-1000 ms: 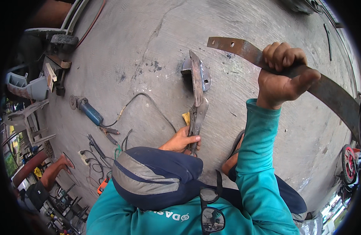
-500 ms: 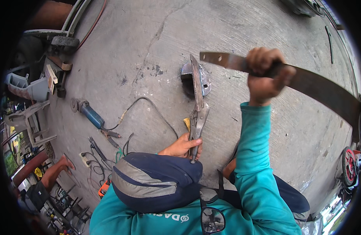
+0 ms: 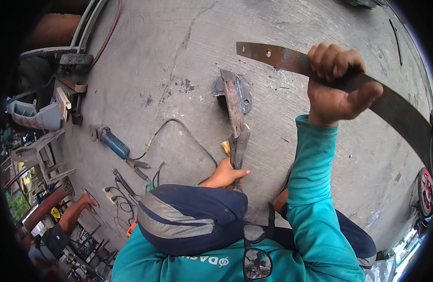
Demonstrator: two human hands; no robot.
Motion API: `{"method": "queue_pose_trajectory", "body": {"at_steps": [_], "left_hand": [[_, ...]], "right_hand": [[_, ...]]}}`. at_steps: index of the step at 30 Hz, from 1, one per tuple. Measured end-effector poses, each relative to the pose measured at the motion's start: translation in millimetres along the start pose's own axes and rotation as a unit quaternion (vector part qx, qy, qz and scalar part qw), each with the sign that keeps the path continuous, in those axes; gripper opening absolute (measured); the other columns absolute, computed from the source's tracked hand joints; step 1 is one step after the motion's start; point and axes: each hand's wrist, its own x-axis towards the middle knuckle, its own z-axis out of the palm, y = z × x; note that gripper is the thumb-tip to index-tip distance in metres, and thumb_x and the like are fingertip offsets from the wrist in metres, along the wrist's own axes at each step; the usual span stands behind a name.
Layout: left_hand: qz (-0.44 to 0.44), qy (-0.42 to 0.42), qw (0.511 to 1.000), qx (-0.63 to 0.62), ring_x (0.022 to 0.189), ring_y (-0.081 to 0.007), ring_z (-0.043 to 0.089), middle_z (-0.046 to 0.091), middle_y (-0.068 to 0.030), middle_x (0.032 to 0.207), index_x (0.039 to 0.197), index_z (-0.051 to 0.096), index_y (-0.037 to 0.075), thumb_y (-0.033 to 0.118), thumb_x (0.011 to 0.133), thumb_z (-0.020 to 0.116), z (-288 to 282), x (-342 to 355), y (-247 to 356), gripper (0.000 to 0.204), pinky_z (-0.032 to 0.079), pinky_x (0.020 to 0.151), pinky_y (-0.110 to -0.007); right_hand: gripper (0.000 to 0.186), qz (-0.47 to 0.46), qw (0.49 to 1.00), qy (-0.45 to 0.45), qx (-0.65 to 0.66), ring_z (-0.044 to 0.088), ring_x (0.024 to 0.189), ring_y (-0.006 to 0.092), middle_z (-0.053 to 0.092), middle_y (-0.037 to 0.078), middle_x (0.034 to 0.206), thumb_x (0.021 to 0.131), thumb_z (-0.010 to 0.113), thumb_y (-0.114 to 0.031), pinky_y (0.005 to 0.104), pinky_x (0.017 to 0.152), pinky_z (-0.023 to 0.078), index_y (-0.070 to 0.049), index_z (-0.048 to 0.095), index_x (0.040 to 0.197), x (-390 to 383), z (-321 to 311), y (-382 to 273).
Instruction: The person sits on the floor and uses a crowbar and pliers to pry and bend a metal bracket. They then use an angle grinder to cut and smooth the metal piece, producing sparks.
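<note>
The right hand is raised with its fingers wrapped tight round a long, rusty flat metal strip, thumb pressed along the lower edge. The strip's free end, with small holes in it, juts left above the concrete floor; its other end sweeps away to the right rim of the view, near a red wheel. Lower down, the left hand is closed round the handles of a pair of tongs, whose tips clamp a narrow metal bar lying across a small anvil block. A blue angle grinder and its cable lie well to the left, with loose tools near them. Between block and grinder the floor is bare, and above the strip too.
</note>
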Motion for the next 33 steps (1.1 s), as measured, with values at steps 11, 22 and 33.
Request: {"method": "queue_pose_trajectory", "body": {"at_steps": [11,22,33], "left_hand": [[-0.061,-0.002,0.998,0.0,0.071,-0.0133,0.064,0.064,-0.0052,0.089,0.119,0.06,-0.002,0.001,0.087,0.077,-1.7,-1.0,0.4,0.036,0.055,0.06,-0.032],[-0.073,-0.012,0.997,0.026,0.075,-0.0139,0.065,0.065,-0.0045,0.095,0.12,0.062,-0.001,0.003,0.088,0.076,-2.6,-0.8,8.5,0.035,0.057,0.064,-0.032],[-0.077,-0.013,0.996,0.03,0.078,-0.0136,0.065,0.065,-0.0046,0.093,0.119,0.062,-0.003,0.002,0.088,0.077,-3.6,-0.5,12.0,0.034,0.057,0.065,-0.032]], "right_hand": [[0.074,0.01,0.998,0.049,0.034,0.029,0.059,0.0145,0.032,-0.001,0.064,0.095,0.042,-0.084,0.0333,0.061,0.028,-0.012,0.041,0.076,-22.4,-12.8,0.8],[0.07,0.016,0.999,0.034,0.006,0.029,0.059,0.0141,0.033,-0.001,0.063,0.098,0.044,-0.079,0.0333,0.06,0.029,-0.012,0.04,0.076,-17.4,-14.6,5.5],[0.073,0.076,0.996,0.055,0.004,0.029,0.059,0.0141,0.034,-0.002,0.062,0.095,0.044,-0.082,0.033,0.059,0.029,-0.012,0.041,0.075,-44.1,-12.9,28.3]]}}
